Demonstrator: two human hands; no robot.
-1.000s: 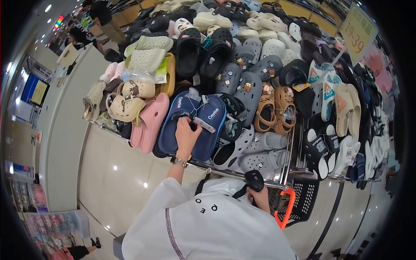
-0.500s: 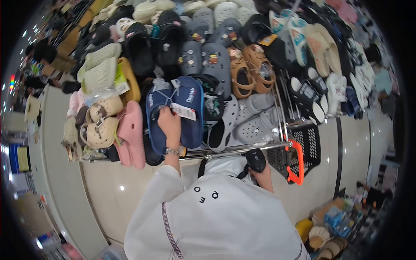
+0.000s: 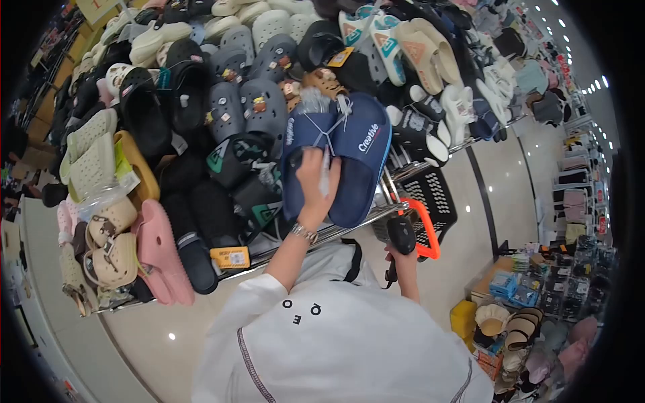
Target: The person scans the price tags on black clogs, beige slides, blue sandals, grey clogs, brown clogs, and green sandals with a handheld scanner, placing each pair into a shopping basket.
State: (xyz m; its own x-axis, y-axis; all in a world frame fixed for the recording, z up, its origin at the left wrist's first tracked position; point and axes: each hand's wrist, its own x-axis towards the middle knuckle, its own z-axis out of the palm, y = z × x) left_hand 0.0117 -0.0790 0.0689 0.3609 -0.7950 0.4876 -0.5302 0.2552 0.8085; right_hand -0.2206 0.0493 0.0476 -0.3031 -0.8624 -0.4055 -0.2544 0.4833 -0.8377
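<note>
My left hand (image 3: 313, 188) is closed around a pair of navy blue slide sandals (image 3: 366, 154), with fingers tucked into the foot openings. A plastic tie joins the pair, and the straps read "Creative". A price tag (image 3: 325, 173) hangs between them, now nearly edge-on. In my right hand (image 3: 405, 267) is a black barcode scanner (image 3: 402, 234), held low beside the rack's front rail; its handle is mostly covered by the fingers. Black slides (image 3: 195, 245) and a yellow label (image 3: 230, 257) lie on the rack left of my left wrist.
A metal-railed rack (image 3: 322, 235) carries piled footwear, including grey clogs (image 3: 263, 107) and pink slides (image 3: 164, 252). A black shopping basket (image 3: 440, 195) with an orange handle (image 3: 427, 232) stands beyond the rail on the right. Hats (image 3: 492, 320) are displayed at lower right.
The navy slides have moved right along the rack with my left hand, uncovering black slides. Their tag has turned from facing me to edge-on. The scanner now points more upright near the basket handle.
</note>
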